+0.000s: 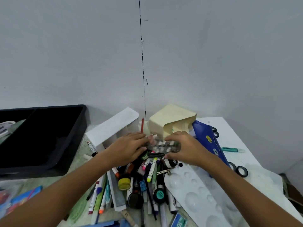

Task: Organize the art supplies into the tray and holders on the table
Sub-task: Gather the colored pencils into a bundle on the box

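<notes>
Two hands on one item: your left hand (129, 149) and right hand (182, 147) each pinch an end of a clear plastic case (164, 145), at the far edge of the marker pile (144, 181). Judged light, rigid, slippery; hold by the short ends. White holder (113, 128) far left, black tray (49, 136) beyond.

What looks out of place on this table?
The white holder lies tipped on its side, and pens and markers sit in a loose heap on the table instead of in it. The black tray looks nearly empty.
</notes>
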The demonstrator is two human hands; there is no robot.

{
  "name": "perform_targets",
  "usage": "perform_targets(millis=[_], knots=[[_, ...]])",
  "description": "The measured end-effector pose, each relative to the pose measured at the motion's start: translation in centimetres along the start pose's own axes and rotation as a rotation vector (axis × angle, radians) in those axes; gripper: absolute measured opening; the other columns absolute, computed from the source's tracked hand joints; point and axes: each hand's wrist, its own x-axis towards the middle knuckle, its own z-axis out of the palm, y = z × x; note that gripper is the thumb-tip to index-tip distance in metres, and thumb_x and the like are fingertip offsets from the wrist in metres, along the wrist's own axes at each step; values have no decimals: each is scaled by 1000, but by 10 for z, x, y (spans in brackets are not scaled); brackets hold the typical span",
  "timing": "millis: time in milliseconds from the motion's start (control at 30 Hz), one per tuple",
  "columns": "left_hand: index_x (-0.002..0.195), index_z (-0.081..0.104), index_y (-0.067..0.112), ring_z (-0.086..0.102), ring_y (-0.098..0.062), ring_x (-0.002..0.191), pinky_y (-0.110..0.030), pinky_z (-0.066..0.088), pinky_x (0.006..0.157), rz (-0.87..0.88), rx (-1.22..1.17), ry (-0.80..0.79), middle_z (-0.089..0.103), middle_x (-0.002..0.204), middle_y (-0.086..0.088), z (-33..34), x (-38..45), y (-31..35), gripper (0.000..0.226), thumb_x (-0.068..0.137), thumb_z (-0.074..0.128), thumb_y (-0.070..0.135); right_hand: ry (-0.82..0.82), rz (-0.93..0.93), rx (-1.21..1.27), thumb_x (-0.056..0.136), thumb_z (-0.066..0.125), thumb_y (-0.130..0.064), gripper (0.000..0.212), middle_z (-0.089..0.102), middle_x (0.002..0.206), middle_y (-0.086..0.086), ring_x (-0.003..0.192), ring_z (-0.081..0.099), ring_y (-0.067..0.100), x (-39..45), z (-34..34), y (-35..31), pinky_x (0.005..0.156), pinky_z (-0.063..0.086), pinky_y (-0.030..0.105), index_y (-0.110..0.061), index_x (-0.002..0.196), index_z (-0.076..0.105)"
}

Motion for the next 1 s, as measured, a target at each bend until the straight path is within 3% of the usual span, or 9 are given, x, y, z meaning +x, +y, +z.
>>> perform_targets(millis=[67,200,333,467,633,700,767,867,1000], knots=[[133,56,17,54,-27,126,-41,40,105,35,4,76,58,136,-9,-1,-4,0,50,98,32,45,42,-27,25,73,77,-50,60,55,125,-6,121,42,10,-10,-5,1,99,39,33,-30,127,60],[140,48,14,41,-25,136,-39,29,111,59,-45,165,47,146,-10,-10,5,7,59,97,35,53,194,-19,63,69,82,-48,60,57,123,-8,118,46,6,-39,-21,14,97,36,24,-26,122,65],[139,48,11,43,-17,130,-35,35,108,55,-128,213,51,141,-8,-9,21,14,60,94,41,51,286,118,15,65,79,-52,58,59,120,-7,114,50,10,-83,-36,46,94,38,25,-22,114,69],[125,60,9,52,-19,118,-37,47,100,124,-176,114,59,126,-7,8,33,14,51,92,46,45,336,311,-97,68,82,-47,62,60,127,3,118,51,22,-119,-37,67,92,40,30,-19,120,66],[131,59,12,48,-23,127,-32,34,107,112,-133,-27,56,134,-7,24,36,13,65,90,35,55,295,368,-200,66,57,-82,88,57,133,2,122,50,22,-122,-26,67,96,42,39,-22,130,59],[134,57,13,44,-23,132,-34,32,109,101,-131,-51,53,139,-6,26,34,12,68,89,32,58,310,348,-221,65,47,-85,91,56,136,3,124,49,23,-117,-24,64,98,41,40,-23,131,58],[134,57,14,40,-24,136,-35,30,111,94,-131,-61,49,143,-6,27,30,8,70,88,30,59,344,312,-201,67,43,-82,88,55,136,2,124,48,23,-111,-25,57,98,40,41,-22,130,59],[134,57,16,35,-25,140,-38,29,114,63,-121,-91,43,149,-7,26,26,6,71,87,30,61,445,177,-177,77,51,-69,69,60,127,3,117,54,24,-99,-22,44,94,44,43,-18,121,65],[117,69,19,48,-27,125,-46,41,103,93,-96,-8,59,128,-6,30,26,10,52,88,43,53,493,34,-131,83,63,-40,40,62,120,2,113,53,20,-79,-10,33,90,47,42,-15,114,67]])
